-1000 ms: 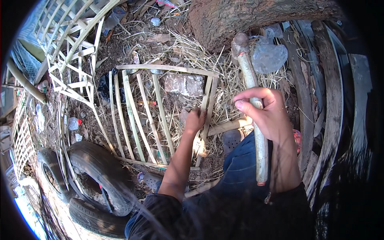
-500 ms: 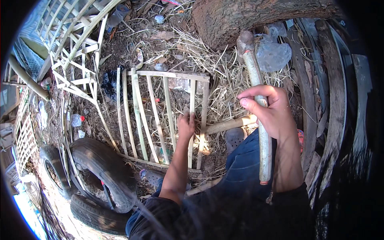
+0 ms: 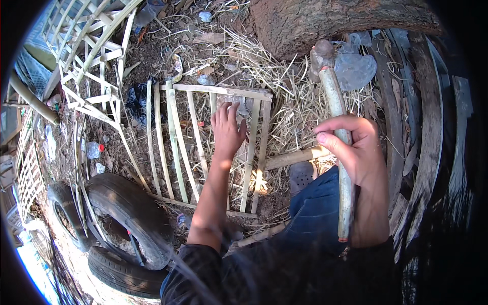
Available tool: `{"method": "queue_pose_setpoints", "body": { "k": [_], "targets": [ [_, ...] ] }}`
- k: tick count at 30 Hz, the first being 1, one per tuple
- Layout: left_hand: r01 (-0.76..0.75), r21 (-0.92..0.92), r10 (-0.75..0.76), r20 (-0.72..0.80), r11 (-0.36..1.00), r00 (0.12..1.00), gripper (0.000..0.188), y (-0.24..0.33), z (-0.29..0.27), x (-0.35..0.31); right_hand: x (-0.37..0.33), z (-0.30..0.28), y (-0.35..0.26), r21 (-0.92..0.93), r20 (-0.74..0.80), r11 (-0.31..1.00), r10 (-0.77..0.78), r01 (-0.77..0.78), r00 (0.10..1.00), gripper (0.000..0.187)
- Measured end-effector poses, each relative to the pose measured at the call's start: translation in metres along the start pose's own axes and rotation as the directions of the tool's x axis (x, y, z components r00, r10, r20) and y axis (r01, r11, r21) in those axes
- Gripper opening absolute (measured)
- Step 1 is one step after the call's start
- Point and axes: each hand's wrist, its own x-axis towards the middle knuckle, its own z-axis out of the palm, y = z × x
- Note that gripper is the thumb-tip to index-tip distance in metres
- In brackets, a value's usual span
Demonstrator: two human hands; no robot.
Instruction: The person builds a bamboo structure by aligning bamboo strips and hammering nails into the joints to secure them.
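My right hand grips a hammer by its pale stick handle. The hammer is upright in the picture, its rounded grey-brown head at the far end, and the thumb and forefinger tips come close together beside the handle. My left hand is open with fingers spread, over the slatted bamboo frame close to its far rail. I cannot tell whether the fingers touch the slats. The frame lies on the ground, several slats running between its two rails, and my left forearm hides part of it. A thick bamboo piece lies against its right side.
A tree trunk lies across the far side. Old tyres are stacked at the near left, below a woven bamboo lattice. Weathered planks line the right. Straw, leaves and a plastic bag litter the ground.
My left hand has let go of the slat near the frame's right side and moved away from me and slightly left, its fingers spreading. The hammer has shifted slightly right in view.
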Motion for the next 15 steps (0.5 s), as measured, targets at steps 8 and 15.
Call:
{"method": "queue_pose_setpoints", "body": {
  "k": [8, 15],
  "targets": [
    [-0.392, 0.009, 0.382, 0.205, 0.92, 0.901, 0.04, -0.053, -0.001, 0.078, -0.024, -0.005, -0.002, -0.012, -0.015, 0.998, 0.068, -0.068, 0.998, 0.011],
    [-0.437, -0.117, 0.45, 0.136, 0.892, 0.882, 0.034, -0.07, 0.003, 0.08, -0.084, -0.003, 0.005, -0.12, -0.115, 0.967, 0.211, -0.224, 0.971, 0.014]
  ]
}}
